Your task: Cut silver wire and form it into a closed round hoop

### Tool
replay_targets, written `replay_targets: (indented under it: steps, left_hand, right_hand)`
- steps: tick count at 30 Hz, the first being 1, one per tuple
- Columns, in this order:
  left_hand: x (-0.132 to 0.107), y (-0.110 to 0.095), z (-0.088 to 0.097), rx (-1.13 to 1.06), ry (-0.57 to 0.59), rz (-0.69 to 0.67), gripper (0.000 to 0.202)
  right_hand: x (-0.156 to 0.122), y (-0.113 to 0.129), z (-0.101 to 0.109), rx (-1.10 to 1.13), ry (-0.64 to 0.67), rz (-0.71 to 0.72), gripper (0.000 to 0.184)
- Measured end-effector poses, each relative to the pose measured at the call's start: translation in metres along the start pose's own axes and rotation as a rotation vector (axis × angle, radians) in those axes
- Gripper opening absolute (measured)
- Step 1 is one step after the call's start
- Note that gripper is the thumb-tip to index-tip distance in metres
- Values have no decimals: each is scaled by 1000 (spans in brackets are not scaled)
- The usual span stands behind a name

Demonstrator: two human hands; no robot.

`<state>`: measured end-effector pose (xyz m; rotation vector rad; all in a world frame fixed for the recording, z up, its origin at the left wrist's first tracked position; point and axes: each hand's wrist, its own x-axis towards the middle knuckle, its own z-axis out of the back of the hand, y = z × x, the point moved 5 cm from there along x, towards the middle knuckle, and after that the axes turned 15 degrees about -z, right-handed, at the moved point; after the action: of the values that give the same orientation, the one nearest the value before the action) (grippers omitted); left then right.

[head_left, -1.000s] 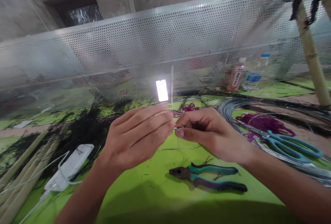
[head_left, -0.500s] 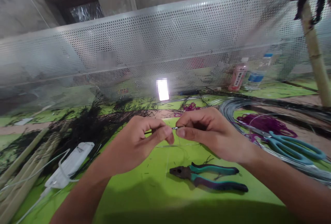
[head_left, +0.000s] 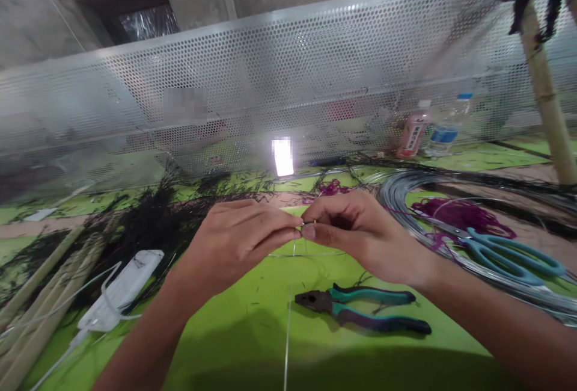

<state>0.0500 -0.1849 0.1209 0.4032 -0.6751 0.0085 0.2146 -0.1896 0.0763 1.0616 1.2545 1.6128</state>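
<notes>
Thin dark rod lying left-right above green bench, right hand pinching it, left hand alongside, grip unclear, thin pale strand pointing near, upward a second ago

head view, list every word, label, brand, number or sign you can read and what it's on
Nothing is clearly readable.
Pink bottle: dark vertical characters on a white label, too blurred to read.
Clear bottle: blue label, no legible text.
Bright panel: washed out by glare, nothing readable.
Pliers: no text visible.
</notes>
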Motion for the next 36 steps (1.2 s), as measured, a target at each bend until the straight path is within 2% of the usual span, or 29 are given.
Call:
replay_targets:
  steps: [3,6,8,11,14,17,19,20,22,24,26,27,31,36]
  left_hand:
    - [0,7,0,-248,-35,228,5]
    - [-3,14,-7,-639,-64,493,4]
    - [-7,17,-13,-855,-43,637,5]
    - [-8,17,-17,-1003,31,740,10]
    - [-6,15,-17,-1070,71,747,18]
    - [-4,11,-15,-1017,64,689,24]
    - [-3,12,-9,-800,-12,595,13]
    - [-2,13,-3,-640,-90,527,12]
    - [-1,9,12,-283,-262,297,32]
    - [0,-1,18,1,-323,-4,37]
    - [-1,-7,13,131,-243,-204,35]
    - [-3,-7,11,152,-199,-242,37]
    - [-9,-8,12,232,-188,-262,37]
    - [-6,-14,8,305,2,-346,34]
  right_hand:
    - [-2,3,-3,-8,25,25,12]
    - [-5,5,-7,-45,50,44,8]
    - [-7,6,-10,-84,36,56,8]
    - [-8,6,-12,-148,9,80,10]
    - [-8,6,-14,-171,14,100,10]
    - [-6,4,-12,-123,33,77,12]
    - [-5,3,-9,-70,35,54,16]
    - [-5,3,-7,-44,30,47,17]
    - [-5,3,-3,-4,10,30,18]
    - [-5,4,0,18,-2,10,18]
    - [-5,6,1,26,-4,-3,18]
    - [-5,7,2,30,-4,-1,18]
    - [-6,11,3,32,-13,16,17]
    - [-7,10,2,14,-5,11,14]
